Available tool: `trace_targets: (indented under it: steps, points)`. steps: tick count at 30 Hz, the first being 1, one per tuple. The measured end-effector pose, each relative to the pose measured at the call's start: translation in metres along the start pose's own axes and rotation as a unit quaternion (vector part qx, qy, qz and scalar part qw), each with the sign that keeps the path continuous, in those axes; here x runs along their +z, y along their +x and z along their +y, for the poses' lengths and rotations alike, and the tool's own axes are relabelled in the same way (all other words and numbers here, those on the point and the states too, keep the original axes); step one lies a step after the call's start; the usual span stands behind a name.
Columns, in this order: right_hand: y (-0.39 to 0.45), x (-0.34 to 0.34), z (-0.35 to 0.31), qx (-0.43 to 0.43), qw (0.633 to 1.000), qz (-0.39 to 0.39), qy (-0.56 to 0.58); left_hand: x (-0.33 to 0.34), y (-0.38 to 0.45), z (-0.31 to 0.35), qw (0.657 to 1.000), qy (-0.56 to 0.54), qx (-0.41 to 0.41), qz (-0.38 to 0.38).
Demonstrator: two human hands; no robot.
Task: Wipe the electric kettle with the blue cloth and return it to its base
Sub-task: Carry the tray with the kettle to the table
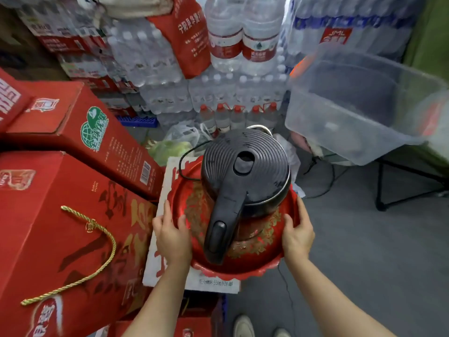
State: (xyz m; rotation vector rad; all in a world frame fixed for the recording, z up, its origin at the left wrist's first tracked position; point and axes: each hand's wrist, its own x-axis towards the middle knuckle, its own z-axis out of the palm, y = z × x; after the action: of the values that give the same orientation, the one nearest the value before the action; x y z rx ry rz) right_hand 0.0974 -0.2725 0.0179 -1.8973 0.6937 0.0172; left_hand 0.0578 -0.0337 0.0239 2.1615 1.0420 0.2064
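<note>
Both hands, left hand (pixel 171 235) and right hand (pixel 297 235), grasp the rim of the red tray (pixel 243 269) where the kettle (pixel 245 176) stands, a rigid, probably top-heavy thing best lifted by its handle (pixel 223 224).

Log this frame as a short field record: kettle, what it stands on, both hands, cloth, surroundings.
kettle: black electric kettle, upright, lid on, handle toward the camera
support: red tray with gold pattern, resting on a white carton
left hand: left hand gripping the tray's left rim
right hand: right hand gripping the tray's right rim
blue cloth: not in view
base: hidden under the kettle, cannot tell
cord: black cord looping behind the tray
surroundings: red gift boxes at left, bottled water packs behind, clear plastic bin at right
</note>
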Motion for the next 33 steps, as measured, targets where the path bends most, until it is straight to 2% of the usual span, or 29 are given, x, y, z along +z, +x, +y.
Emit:
trace_targets:
  steps: [7, 14, 25, 33]
  points:
    - [-0.008, -0.093, -0.048, -0.010, 0.994, 0.087, 0.064, -0.020, -0.036, 0.101, 0.997, -0.004, 0.071, -0.044]
    - [-0.033, -0.201, -0.050, 0.026, 0.974, 0.191, 0.119, -0.021, -0.108, 0.186, 0.981, 0.007, 0.170, -0.090]
    - [-0.044, -0.386, -0.025, 0.084, 0.915, 0.353, 0.176, 0.051, -0.253, 0.307, 0.927, 0.007, 0.296, -0.230]
    - [-0.034, -0.515, 0.012, 0.124, 0.876, 0.446, 0.135, 0.118, -0.379, 0.383, 0.878, 0.010, 0.368, -0.306]
